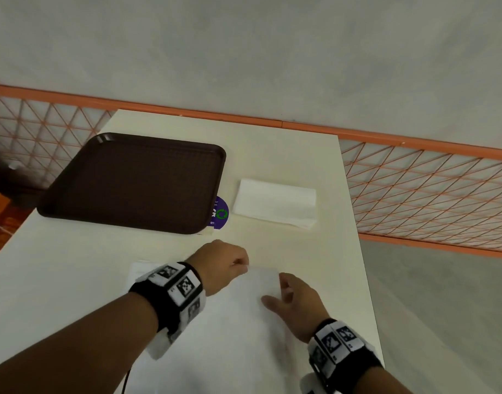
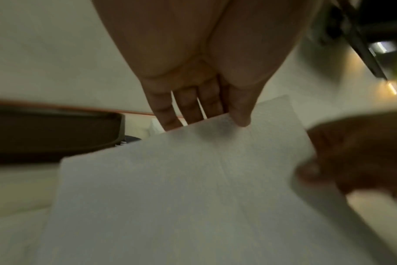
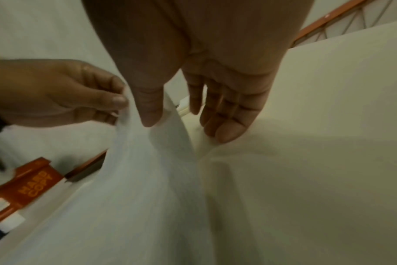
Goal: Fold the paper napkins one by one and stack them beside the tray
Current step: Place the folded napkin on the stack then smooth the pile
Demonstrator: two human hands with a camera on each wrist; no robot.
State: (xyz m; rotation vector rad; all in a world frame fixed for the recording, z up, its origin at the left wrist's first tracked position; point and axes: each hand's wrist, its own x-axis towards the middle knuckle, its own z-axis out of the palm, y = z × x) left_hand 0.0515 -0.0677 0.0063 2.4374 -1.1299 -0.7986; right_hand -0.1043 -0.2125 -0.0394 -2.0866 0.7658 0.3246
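A white paper napkin (image 1: 238, 331) (image 2: 193, 179) (image 3: 147, 179) is lifted off the cream table near its front edge. My left hand (image 1: 242, 264) (image 2: 227, 120) pinches the napkin's far edge between thumb and fingers. My right hand (image 1: 281, 291) (image 3: 181, 125) holds its right edge, thumb on top and fingers behind the sheet. A brown tray (image 1: 130, 180) (image 2: 57, 129) lies at the back left with nothing in it. Just right of it lies a stack of folded napkins (image 1: 275, 203).
A round purple sticker (image 1: 220, 213) peeks out between tray and stack. Another white sheet (image 1: 141, 268) lies under my left wrist. An orange lattice fence (image 1: 429, 189) runs behind and to the right of the table. An orange box (image 3: 34, 188) sits off the table's left side.
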